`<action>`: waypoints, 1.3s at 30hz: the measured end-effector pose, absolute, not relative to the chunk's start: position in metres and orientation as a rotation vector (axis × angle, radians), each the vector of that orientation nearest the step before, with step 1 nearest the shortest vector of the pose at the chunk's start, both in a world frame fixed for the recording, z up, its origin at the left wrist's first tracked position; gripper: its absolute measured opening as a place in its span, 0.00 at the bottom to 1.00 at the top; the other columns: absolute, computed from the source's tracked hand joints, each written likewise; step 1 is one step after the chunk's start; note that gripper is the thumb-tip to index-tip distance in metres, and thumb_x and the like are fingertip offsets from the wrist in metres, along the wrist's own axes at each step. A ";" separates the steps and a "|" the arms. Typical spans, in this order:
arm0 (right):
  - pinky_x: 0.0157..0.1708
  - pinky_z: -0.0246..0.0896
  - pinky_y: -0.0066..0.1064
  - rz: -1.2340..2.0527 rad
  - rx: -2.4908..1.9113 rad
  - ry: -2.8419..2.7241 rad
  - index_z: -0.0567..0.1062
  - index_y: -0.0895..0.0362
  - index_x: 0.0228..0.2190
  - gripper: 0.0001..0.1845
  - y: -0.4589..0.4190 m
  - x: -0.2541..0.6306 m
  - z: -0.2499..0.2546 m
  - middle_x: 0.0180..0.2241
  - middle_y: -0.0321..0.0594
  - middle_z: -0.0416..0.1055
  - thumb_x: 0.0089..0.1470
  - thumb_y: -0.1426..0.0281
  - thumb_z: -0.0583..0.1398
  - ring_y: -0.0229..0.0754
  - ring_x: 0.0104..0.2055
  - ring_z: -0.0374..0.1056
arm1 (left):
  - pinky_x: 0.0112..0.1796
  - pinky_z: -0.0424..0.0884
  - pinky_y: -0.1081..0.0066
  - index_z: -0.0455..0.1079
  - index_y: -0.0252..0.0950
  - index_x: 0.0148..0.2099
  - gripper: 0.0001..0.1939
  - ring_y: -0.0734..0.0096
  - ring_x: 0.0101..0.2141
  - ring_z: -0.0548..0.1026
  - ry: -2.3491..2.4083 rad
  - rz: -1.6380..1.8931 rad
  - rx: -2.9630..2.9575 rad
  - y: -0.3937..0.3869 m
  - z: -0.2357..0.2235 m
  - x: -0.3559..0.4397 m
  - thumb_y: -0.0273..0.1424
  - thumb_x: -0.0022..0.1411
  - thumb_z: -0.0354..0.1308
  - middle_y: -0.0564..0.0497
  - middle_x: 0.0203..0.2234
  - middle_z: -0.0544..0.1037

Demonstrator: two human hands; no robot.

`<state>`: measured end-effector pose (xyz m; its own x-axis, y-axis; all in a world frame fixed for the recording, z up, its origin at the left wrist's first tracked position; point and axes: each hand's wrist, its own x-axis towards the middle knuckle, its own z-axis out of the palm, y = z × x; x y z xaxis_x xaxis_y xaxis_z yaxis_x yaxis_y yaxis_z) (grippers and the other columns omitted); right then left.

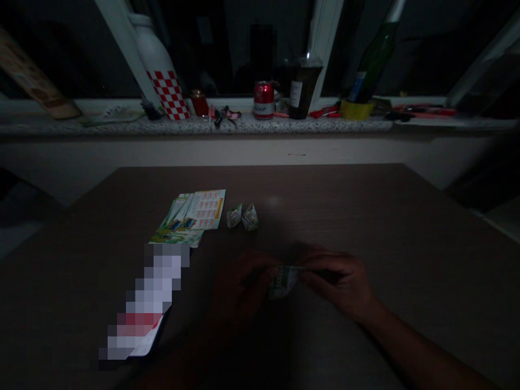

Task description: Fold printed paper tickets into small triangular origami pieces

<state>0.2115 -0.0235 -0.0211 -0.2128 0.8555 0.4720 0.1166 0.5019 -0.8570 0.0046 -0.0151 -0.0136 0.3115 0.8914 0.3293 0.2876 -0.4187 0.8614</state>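
Between my two hands, just above the dim table, is a small folded piece of green and white printed paper [285, 283]. My left hand [247, 281] pinches its left corner, and my right hand [339, 276] pinches its right corner. The paper's top edge is stretched straight between the fingertips. Beyond my hands lie two small folded paper pieces, the left one [234, 215] next to the right one [250, 218]. Several printed leaflets [195, 214] in green and white overlap to their left. Shadow covers much of my left hand.
A lit phone [150, 309], its screen blurred out, lies on the table [365, 216] at the left. Along the stone windowsill [247, 125] stand a checkered white bottle [164, 76], a red can [264, 100], a dark cup [303, 89] and a green bottle [374, 62].
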 end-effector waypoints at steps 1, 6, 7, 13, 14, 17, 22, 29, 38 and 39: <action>0.35 0.68 0.38 0.833 -0.828 -1.672 0.80 0.56 0.31 0.07 -0.024 0.211 -0.021 0.29 0.43 0.79 0.52 0.78 0.63 0.43 0.31 0.74 | 0.37 0.69 0.73 0.74 0.41 0.39 0.06 0.71 0.35 0.76 1.053 1.093 1.864 -0.015 -0.014 0.005 0.29 0.63 0.56 0.54 0.33 0.79; 0.35 0.66 0.39 0.800 -0.851 -1.652 0.80 0.57 0.30 0.06 -0.025 0.211 -0.021 0.27 0.42 0.78 0.52 0.79 0.63 0.43 0.30 0.73 | 0.36 0.70 0.74 0.75 0.40 0.38 0.05 0.72 0.34 0.76 1.075 1.073 1.828 -0.015 -0.011 0.006 0.29 0.63 0.56 0.54 0.32 0.78; 0.35 0.66 0.38 0.816 -0.858 -1.646 0.79 0.57 0.31 0.06 -0.024 0.211 -0.022 0.28 0.42 0.78 0.51 0.78 0.63 0.43 0.30 0.73 | 0.36 0.70 0.74 0.75 0.40 0.37 0.05 0.72 0.34 0.76 1.080 1.076 1.822 -0.015 -0.010 0.006 0.29 0.62 0.56 0.54 0.32 0.78; 0.35 0.66 0.37 0.800 -0.882 -1.683 0.79 0.58 0.29 0.05 -0.023 0.209 -0.021 0.27 0.42 0.77 0.52 0.78 0.63 0.42 0.29 0.72 | 0.35 0.70 0.73 0.75 0.39 0.37 0.06 0.70 0.33 0.76 1.084 1.089 1.768 -0.015 -0.010 0.006 0.30 0.62 0.56 0.53 0.31 0.79; 0.34 0.66 0.37 0.788 -0.884 -1.682 0.79 0.58 0.29 0.06 -0.023 0.209 -0.021 0.26 0.42 0.77 0.52 0.78 0.62 0.42 0.29 0.71 | 0.35 0.70 0.73 0.75 0.39 0.37 0.06 0.70 0.33 0.76 1.081 1.086 1.756 -0.015 -0.010 0.006 0.30 0.62 0.56 0.53 0.31 0.79; 0.32 0.66 0.35 0.792 -0.898 -1.655 0.79 0.57 0.29 0.05 -0.023 0.208 -0.021 0.27 0.41 0.76 0.52 0.77 0.63 0.41 0.29 0.71 | 0.34 0.70 0.74 0.76 0.40 0.37 0.06 0.71 0.33 0.76 1.099 1.092 1.721 -0.015 -0.010 0.007 0.30 0.62 0.57 0.54 0.30 0.78; 0.30 0.66 0.30 0.808 -0.990 -1.689 0.78 0.58 0.28 0.04 -0.023 0.208 -0.023 0.27 0.41 0.76 0.53 0.76 0.62 0.40 0.29 0.72 | 0.33 0.69 0.75 0.76 0.39 0.35 0.06 0.72 0.31 0.75 1.149 1.102 1.719 -0.015 -0.011 0.007 0.30 0.61 0.57 0.54 0.29 0.78; 0.31 0.66 0.28 0.798 -0.992 -1.676 0.77 0.58 0.28 0.03 -0.023 0.207 -0.023 0.28 0.40 0.75 0.53 0.75 0.62 0.38 0.30 0.71 | 0.32 0.69 0.75 0.76 0.39 0.34 0.05 0.72 0.30 0.76 1.214 1.104 1.607 -0.015 -0.013 0.007 0.32 0.60 0.58 0.55 0.28 0.79; 0.31 0.65 0.31 0.828 -1.001 -1.722 0.76 0.58 0.28 0.04 -0.025 0.207 -0.020 0.27 0.41 0.74 0.54 0.74 0.61 0.40 0.30 0.71 | 0.30 0.71 0.75 0.76 0.37 0.32 0.04 0.71 0.29 0.76 1.236 1.143 1.437 -0.013 -0.007 0.011 0.31 0.56 0.60 0.54 0.26 0.79; 0.31 0.65 0.31 0.828 -1.002 -1.733 0.77 0.58 0.29 0.04 -0.025 0.207 -0.020 0.28 0.42 0.75 0.54 0.74 0.61 0.41 0.30 0.71 | 0.30 0.71 0.75 0.76 0.37 0.32 0.04 0.70 0.29 0.76 1.232 1.142 1.420 -0.013 -0.008 0.011 0.31 0.56 0.61 0.54 0.26 0.79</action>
<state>0.2066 -0.0248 -0.0202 -0.2272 0.8941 0.3859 0.2615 0.4377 -0.8602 0.0115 -0.0134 -0.0076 0.0740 0.9941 0.0795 0.1545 -0.0902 0.9839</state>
